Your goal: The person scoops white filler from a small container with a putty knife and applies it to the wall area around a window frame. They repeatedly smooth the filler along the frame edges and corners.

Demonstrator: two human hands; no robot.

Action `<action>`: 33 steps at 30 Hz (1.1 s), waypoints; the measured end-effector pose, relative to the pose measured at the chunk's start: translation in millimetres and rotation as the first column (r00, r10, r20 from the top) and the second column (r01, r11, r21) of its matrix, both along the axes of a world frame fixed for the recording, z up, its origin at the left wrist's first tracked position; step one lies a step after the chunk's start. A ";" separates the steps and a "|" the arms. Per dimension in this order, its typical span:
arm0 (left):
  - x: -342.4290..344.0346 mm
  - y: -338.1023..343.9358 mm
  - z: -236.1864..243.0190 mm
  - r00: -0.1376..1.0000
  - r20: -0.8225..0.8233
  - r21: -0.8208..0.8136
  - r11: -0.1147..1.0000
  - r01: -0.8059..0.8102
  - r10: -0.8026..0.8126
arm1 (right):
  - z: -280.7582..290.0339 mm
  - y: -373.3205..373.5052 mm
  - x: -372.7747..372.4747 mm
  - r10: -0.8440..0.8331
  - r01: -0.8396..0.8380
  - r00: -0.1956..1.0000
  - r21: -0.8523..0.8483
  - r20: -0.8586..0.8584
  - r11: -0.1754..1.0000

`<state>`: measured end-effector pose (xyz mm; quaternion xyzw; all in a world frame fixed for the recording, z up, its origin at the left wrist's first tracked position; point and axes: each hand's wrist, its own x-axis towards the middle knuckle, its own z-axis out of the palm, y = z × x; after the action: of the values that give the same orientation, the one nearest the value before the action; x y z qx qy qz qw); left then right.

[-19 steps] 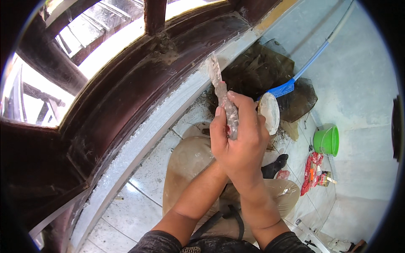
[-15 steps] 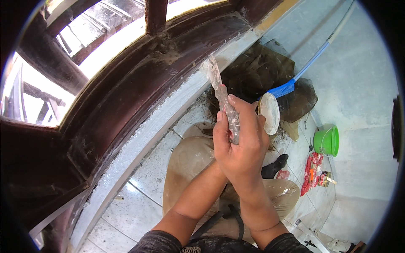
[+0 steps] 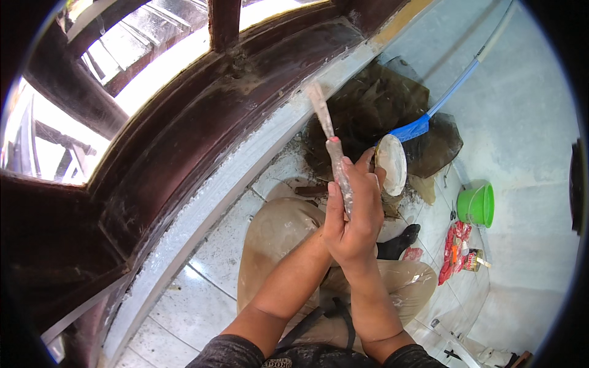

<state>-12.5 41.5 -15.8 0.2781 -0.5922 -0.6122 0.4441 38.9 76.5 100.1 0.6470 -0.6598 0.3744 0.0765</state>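
My right hand (image 3: 357,230) is closed round the worn, putty-smeared handle of a putty knife (image 3: 335,161). The knife points up and away, its whitened blade (image 3: 320,107) over the pale, curved ledge (image 3: 245,159) below a dark wooden window frame (image 3: 184,141). Whether the blade touches the ledge, I cannot tell. My left forearm (image 3: 285,282) crosses beneath the right wrist. Mostly hidden behind the right hand, my left hand (image 3: 366,159) shows fingers at the rim of a round container (image 3: 391,165) with white putty on its face.
Dark plastic sheeting (image 3: 374,104) lies beyond my hands, with a blue-headed, long-handled brush (image 3: 412,129) against it. To the right are a green bucket (image 3: 475,205), a red plastic bag (image 3: 454,251) and a small tin (image 3: 473,260). My bent knee (image 3: 276,227) is near the ledge. Debris litters the tiles.
My right hand has drawn back slightly toward me and the putty knife has turned, its blade now showing a broader face. The round container has barely moved.
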 end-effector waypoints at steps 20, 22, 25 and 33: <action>21.6 -2.0 9.7 0.778 0.369 -0.724 0.682 -0.103 0.509 | -19.7 -7.7 -13.2 0.109 -0.106 0.994 -0.115 0.023 0.988; 17.2 -0.5 6.5 0.912 0.279 -0.473 0.869 -0.143 0.302 | -18.6 -6.3 -14.6 0.108 -0.107 0.994 -0.091 0.006 0.990; 13.2 -3.4 4.5 0.985 0.118 -0.149 0.983 -0.107 0.125 | -20.4 -4.7 -14.1 0.103 -0.099 0.994 -0.152 0.022 0.983; 9.2 -3.8 0.3 1.000 0.019 0.038 0.999 -0.021 0.020 | -20.2 -5.2 -19.7 0.092 -0.081 0.991 -0.117 0.092 0.990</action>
<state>-3.3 37.6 -15.5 0.2981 -0.5816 -0.6162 0.4396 19.2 71.3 79.9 0.6507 -0.6117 0.4452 0.0643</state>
